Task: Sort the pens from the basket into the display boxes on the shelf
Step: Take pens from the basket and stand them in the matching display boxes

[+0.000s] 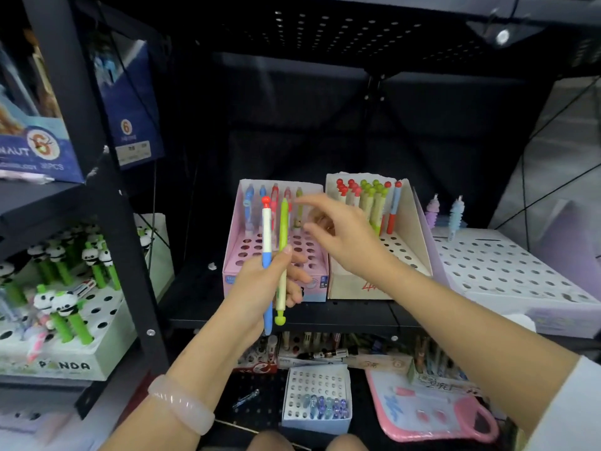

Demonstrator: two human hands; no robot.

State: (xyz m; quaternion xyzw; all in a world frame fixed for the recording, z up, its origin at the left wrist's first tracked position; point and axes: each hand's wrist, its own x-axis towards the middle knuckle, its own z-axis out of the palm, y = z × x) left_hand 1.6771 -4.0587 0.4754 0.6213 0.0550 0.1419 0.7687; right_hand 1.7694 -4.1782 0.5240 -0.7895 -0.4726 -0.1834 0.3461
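Nearest me, my left hand (pixel 260 281) gripped two pens upright in front of the shelf edge: a white pen (pixel 266 232) with a red ball on top and blue lower barrel, and a green pen (pixel 282 255) turned ball-end down. Just beyond, my right hand (pixel 344 236) hovered with fingers spread and holding nothing, over the gap between the pink display box (pixel 234 255) and the cream display box (pixel 413 229), both partly stocked at the back.

The left hand (pixel 260 281) is raised at centre, forearm rising from the lower left, its fingers curled in a grip around two pens (pixel 274 255); the right hand (pixel 341 236) reaches forward with fingers spread and relaxed, holding nothing; the right forearm runs in from the lower right.
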